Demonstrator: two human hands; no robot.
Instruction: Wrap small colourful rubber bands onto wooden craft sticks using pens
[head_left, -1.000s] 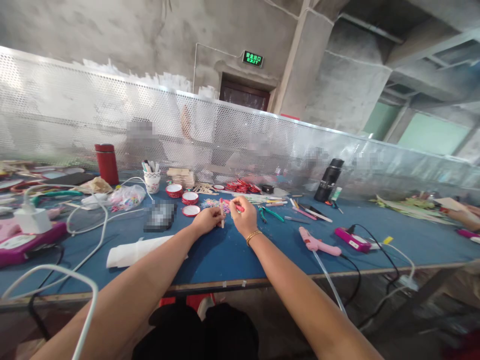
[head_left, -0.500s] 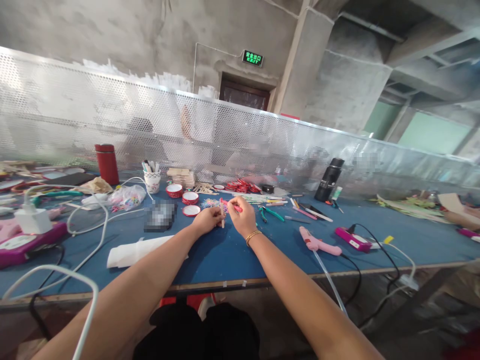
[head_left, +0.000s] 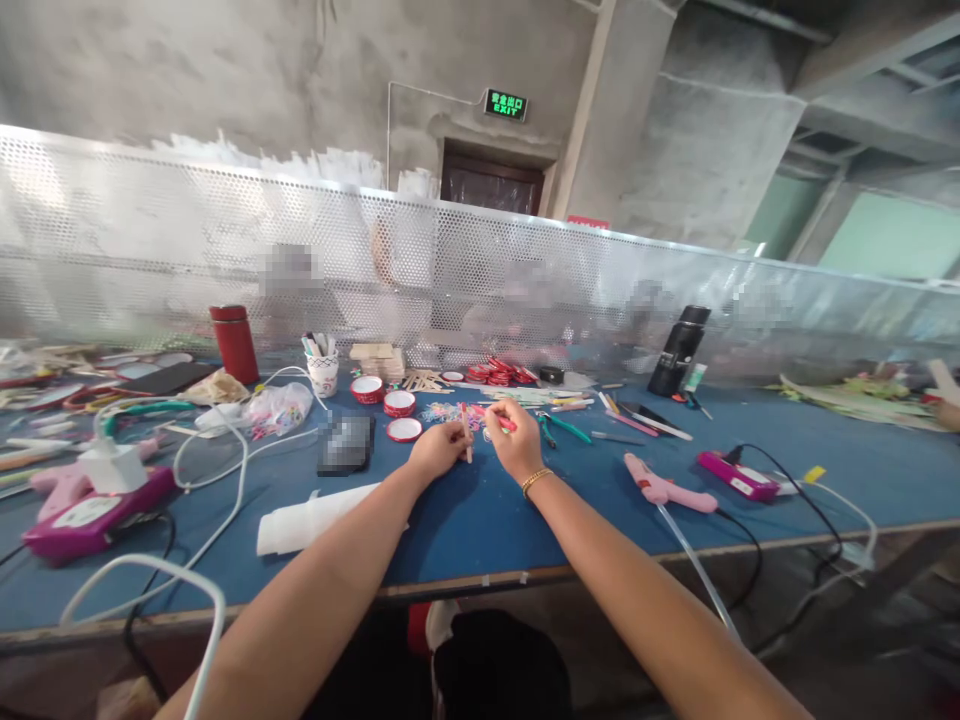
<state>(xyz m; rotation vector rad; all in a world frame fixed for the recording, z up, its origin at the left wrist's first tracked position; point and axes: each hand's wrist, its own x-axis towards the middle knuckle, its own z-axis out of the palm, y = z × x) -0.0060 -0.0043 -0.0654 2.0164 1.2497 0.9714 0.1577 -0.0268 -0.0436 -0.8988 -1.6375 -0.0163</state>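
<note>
Over the middle of the blue table, my left hand (head_left: 441, 449) is closed on a thin wooden stick (head_left: 468, 440) that stands nearly upright. Just to its right, my right hand (head_left: 516, 440) is closed round a red pen-like tool (head_left: 505, 424), with a bracelet at the wrist. Small colourful pieces (head_left: 444, 412) lie behind my left hand. A round white piece with a red rim (head_left: 404, 429) is left of it. Pliers with green handles (head_left: 568, 428) lie to the right of my right hand.
A pink glue gun (head_left: 667, 488) and purple power strip (head_left: 739, 475) are at right. A white roll (head_left: 315, 518) lies beside my left forearm. Red flask (head_left: 235, 344), cup of pens (head_left: 322, 372) and black bottle (head_left: 679, 352) stand behind. White cables (head_left: 244, 470) loop at left.
The view has shifted, so the table things appear further right. The stick and the red tool remain in my hands, which are slightly further apart.
</note>
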